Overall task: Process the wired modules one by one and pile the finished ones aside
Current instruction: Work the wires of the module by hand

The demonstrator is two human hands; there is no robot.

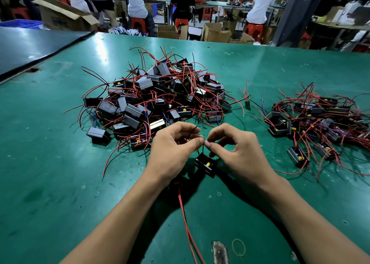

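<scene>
A small black module (pixel 206 164) with a yellow part hangs just above the green table (pixel 60 173), between my two hands. My left hand (pixel 172 149) pinches its thin black wire near the fingertips. My right hand (pixel 238 149) pinches the same black wires from the other side, thumb and forefinger together. Two red wires (pixel 186 223) trail from the module toward me. A large heap of black modules with red wires (pixel 158 99) lies behind my hands. A smaller pile of modules (pixel 312 123) lies to the right.
A single small part with wires (pixel 247 103) lies between the two piles. A rubber band (pixel 238 247) and a worn patch (pixel 220 251) are near the front edge. A dark sheet (pixel 30 47) covers the far left. Several people sit on red stools beyond the table.
</scene>
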